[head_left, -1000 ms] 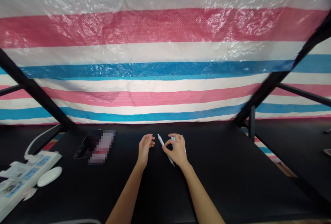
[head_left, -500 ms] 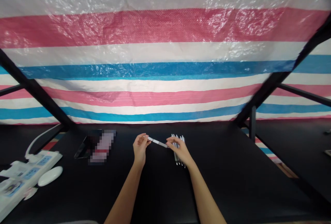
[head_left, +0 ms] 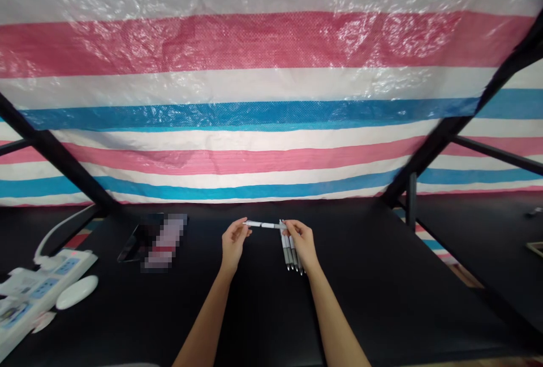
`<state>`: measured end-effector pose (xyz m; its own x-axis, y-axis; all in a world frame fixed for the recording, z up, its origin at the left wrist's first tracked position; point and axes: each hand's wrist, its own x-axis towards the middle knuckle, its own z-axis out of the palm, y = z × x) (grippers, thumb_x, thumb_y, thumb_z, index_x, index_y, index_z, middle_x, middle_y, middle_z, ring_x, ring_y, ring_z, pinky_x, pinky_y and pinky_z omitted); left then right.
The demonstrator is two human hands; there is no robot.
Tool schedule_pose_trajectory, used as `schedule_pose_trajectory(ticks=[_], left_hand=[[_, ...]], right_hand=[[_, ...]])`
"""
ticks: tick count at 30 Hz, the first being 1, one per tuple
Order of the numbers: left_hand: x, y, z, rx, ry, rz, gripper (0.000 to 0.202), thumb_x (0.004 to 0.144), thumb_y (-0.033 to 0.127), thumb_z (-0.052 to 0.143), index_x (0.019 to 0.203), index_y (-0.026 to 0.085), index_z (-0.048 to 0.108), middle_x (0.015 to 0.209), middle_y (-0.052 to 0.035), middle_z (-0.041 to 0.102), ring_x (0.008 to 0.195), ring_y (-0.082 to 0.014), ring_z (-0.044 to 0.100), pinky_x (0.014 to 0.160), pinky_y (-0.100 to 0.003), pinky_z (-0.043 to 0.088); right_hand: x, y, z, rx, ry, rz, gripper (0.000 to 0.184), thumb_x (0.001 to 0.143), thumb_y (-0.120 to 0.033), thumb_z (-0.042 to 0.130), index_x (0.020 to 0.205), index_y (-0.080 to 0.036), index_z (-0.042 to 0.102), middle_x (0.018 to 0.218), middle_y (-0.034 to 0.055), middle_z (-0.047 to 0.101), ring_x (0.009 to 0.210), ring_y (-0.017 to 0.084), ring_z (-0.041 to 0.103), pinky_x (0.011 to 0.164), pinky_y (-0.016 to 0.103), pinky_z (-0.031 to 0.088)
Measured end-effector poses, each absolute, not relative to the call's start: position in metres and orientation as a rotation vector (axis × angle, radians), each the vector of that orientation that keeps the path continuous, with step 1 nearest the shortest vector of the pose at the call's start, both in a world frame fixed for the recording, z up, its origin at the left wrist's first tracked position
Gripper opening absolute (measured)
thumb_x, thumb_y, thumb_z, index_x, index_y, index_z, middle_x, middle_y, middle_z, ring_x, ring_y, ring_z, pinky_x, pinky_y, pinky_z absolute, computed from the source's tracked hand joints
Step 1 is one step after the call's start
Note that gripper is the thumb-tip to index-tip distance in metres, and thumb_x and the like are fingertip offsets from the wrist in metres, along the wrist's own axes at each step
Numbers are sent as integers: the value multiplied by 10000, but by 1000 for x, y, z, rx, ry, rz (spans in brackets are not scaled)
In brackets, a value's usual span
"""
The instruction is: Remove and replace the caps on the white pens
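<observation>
My left hand pinches one end of a white pen between thumb and fingers; my right hand grips its grey end. The pen spans the gap between both hands, nearly crosswise. Beside and partly beneath my right hand, several white-and-grey pens lie side by side on the table, tips toward me. Well to the left are a dark flat device, a white oval object and a white power strip. A striped sheet forms the backdrop.
</observation>
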<state>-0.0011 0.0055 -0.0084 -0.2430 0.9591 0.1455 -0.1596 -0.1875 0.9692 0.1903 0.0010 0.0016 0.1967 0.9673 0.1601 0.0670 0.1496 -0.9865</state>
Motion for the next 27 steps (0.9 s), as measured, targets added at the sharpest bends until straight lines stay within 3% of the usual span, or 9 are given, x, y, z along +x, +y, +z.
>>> schedule_pose_trajectory(ticks=[7,12,17,20,24,27], left_hand=[[-4,5,-11,1276,1292,1530,292,729,437,612,811,157,622,690,-17,643,605,-126,608,623,-254,493],[-6,2,-8,1318,1349,1523,319,770,484,548,695,175,570,617,-4,603,576,-127,576,593,-239,458],[-6,3,-7,1287,1386,1508,402,759,542,528,587,178,546,528,-2,549,555,-149,567,563,-250,455],[-6,3,-7,1273,1354,1536,402,769,548,506,650,172,576,596,-21,595,554,-138,561,554,-247,451],[-5,3,-7,1254,1248,1556,334,766,490,548,875,176,588,740,-32,641,578,-116,568,563,-233,450],[-5,3,-7,1290,1240,1552,305,761,454,569,885,175,585,753,-28,637,579,-107,563,576,-231,449]], right_hand=[[192,1,-1,-1220,-1134,989,421,715,-562,587,728,-155,692,578,48,653,606,201,609,618,301,449],[192,4,-5,-1149,-1178,1024,357,680,-514,645,761,-168,682,693,66,695,711,222,643,707,334,472],[192,5,-8,-1120,-1155,1013,340,661,-460,680,848,-177,667,797,64,695,757,208,638,702,322,485],[194,4,-7,-1136,-1118,992,321,666,-441,680,847,-175,668,800,64,693,742,201,633,697,320,484],[195,4,-7,-1141,-1034,983,319,659,-436,685,845,-178,667,782,58,690,712,196,629,665,312,480],[195,5,-8,-1142,-1017,997,327,648,-435,694,841,-173,667,760,55,686,698,192,626,655,309,477]])
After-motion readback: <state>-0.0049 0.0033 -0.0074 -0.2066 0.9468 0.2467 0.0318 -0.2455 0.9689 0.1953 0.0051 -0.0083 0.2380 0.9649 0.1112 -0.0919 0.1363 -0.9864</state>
